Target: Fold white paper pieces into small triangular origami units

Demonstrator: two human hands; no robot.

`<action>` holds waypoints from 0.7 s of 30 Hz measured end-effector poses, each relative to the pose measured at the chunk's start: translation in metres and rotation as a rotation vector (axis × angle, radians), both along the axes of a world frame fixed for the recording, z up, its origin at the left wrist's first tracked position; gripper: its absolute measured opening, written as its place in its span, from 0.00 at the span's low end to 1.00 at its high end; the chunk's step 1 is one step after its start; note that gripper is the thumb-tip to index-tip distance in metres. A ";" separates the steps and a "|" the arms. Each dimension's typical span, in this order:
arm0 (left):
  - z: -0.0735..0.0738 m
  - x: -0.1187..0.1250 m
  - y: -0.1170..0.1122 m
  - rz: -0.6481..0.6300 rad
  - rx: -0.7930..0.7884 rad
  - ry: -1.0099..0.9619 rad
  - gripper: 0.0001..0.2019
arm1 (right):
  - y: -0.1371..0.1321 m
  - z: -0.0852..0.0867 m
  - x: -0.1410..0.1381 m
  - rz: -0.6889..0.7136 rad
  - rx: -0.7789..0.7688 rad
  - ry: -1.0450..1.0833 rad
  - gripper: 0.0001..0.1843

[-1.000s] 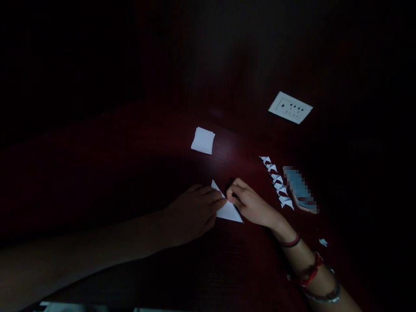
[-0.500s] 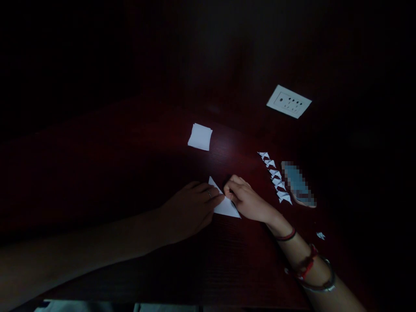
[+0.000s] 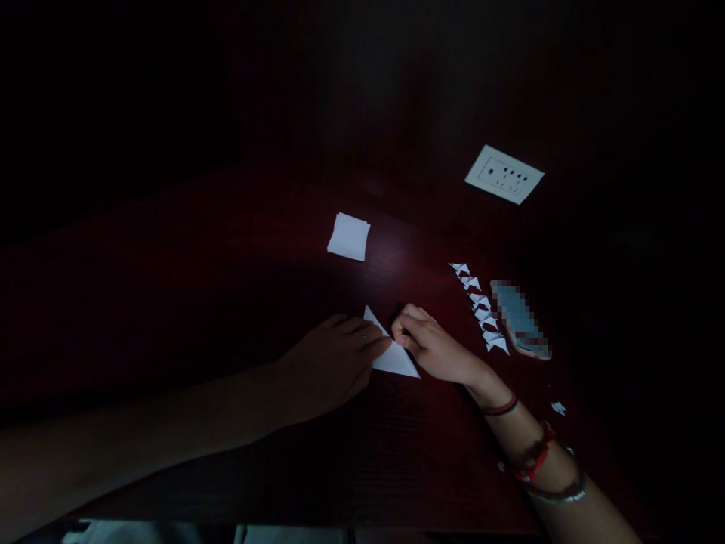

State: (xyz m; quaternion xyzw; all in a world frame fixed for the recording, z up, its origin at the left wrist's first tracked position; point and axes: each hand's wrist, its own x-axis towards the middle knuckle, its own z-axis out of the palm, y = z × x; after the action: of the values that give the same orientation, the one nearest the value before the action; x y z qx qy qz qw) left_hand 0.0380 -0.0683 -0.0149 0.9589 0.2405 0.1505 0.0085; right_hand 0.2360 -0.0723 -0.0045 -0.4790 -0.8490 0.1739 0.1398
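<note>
A white sheet of paper (image 3: 393,362), folded into a triangle, lies on the dark red table in front of me. My left hand (image 3: 345,355), with a ring on one finger, rests flat over its left part with the fingers stretched out. At the long slanted edge is my right hand (image 3: 424,338), its fingers curled in and its thumb against the fold beside my left fingertips. The right fingertips are partly hidden. The paper's upper tip and lower right corner stick out from under the hands.
A stack of white paper squares (image 3: 349,237) lies farther back. On the right, several small folded paper pieces (image 3: 481,310) form a row beside a phone (image 3: 519,317) with a blurred screen. Small white scraps (image 3: 558,408) lie near my right forearm. Behind is a socket panel (image 3: 504,174).
Almost nothing differs. Both hands stay on the folded paper, and the whole view has shifted very slightly.
</note>
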 end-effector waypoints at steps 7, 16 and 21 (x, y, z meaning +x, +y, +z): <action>-0.001 0.000 0.000 0.000 0.006 -0.009 0.17 | -0.005 0.003 0.004 0.032 -0.009 0.004 0.08; -0.006 -0.003 0.002 0.006 0.008 0.005 0.18 | -0.011 0.005 0.010 0.029 -0.066 0.012 0.08; -0.006 -0.005 0.003 -0.012 -0.003 0.022 0.18 | -0.013 0.006 0.010 -0.008 -0.063 0.085 0.06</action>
State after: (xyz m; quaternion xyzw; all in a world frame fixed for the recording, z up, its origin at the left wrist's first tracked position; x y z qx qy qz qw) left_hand 0.0330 -0.0658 -0.0208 0.9619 0.2350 0.1394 0.0084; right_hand 0.2465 -0.0856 0.0019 -0.4786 -0.8345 0.2201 0.1613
